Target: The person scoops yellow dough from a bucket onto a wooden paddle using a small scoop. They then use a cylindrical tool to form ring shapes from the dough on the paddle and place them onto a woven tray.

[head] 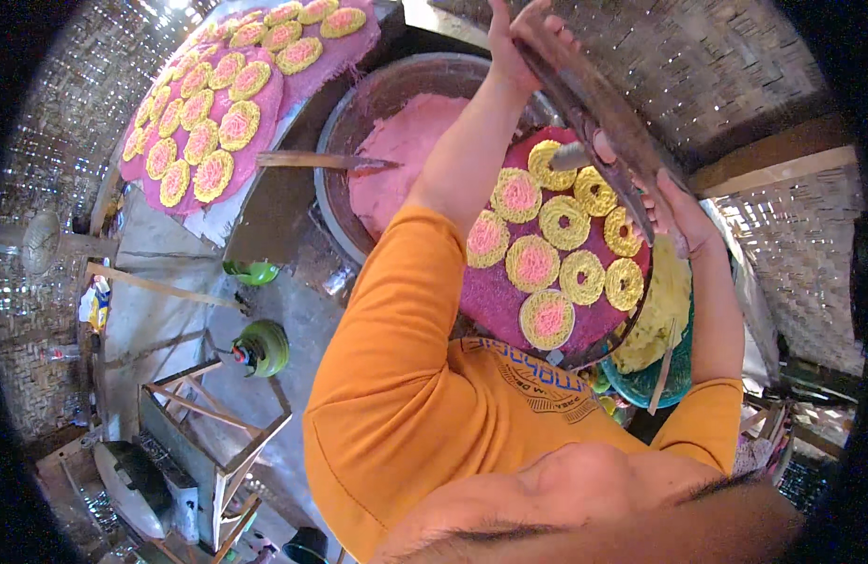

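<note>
A long dark wooden lever press (603,99), its two arms almost together, slants over a round tray. Near its upper end, my left hand (511,60) grips the wood; my right hand (687,215) wraps around the lower end. The press's cylinder (569,156) is just above a yellow ring of strands (549,166). Several yellow strand rings lie on the tray's magenta cloth (490,303), some with pink strands in the middle, such as one disc (532,263). A disc nearest my chest (546,319) sits in a pale round rim. My fingers partly hide the tray's right side.
Left of the tray, a large basin (328,169) holds pink dough (391,162) and a wooden stick (300,161). Yellow dough (652,310) fills a green basket (649,395) at right. Finished discs cover cloths (254,158) at upper left. A green gas cylinder (268,349) stands on the floor.
</note>
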`<state>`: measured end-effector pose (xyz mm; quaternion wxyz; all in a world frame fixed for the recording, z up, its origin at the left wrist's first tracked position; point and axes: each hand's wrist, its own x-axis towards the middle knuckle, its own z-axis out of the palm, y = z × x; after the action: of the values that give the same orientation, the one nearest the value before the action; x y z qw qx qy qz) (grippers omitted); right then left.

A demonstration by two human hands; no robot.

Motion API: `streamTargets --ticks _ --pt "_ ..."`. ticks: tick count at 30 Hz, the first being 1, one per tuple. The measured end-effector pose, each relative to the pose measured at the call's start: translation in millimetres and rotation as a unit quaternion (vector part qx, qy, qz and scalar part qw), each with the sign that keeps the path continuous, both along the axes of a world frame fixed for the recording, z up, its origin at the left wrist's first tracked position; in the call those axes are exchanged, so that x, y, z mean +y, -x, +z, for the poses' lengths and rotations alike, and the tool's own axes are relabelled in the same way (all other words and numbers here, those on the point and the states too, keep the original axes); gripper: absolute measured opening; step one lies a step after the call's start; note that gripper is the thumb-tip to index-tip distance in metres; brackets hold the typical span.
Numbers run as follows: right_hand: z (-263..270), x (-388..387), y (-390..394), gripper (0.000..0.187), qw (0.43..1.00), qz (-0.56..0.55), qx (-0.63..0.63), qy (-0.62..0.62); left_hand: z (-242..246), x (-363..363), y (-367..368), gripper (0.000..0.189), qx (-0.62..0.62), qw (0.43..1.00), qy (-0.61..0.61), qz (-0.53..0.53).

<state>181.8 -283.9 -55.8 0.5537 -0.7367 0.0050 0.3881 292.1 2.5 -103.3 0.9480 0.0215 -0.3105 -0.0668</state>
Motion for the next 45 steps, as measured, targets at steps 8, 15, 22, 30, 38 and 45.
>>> streamTargets --ticks 8,15,22,30,38,45 --pt "-2 12 -11 0.054 0.999 0.015 -0.02 0.035 -18 7 -19 0.064 0.082 0.995 -0.013 0.056" --pt "-4 9 -12 0.053 0.998 0.032 -0.04 0.032 -34 2 -15 0.061 0.097 0.994 -0.004 0.054" --pt "-17 0 -5 0.061 0.994 -0.01 -0.107 -0.013 31 3 -5 0.059 0.078 0.992 -0.085 0.051" --pt "5 -22 55 0.067 0.997 -0.051 0.045 -0.037 42 -28 49 0.058 0.068 0.993 -0.095 0.02" --pt "-5 -23 66 0.058 0.999 -0.035 -0.01 0.033 -12 -39 51 0.051 0.136 0.988 -0.066 0.012" --pt "-4 -38 71 0.048 0.998 -0.005 0.025 0.05 -27 -40 64 0.05 0.141 0.986 -0.085 0.025"
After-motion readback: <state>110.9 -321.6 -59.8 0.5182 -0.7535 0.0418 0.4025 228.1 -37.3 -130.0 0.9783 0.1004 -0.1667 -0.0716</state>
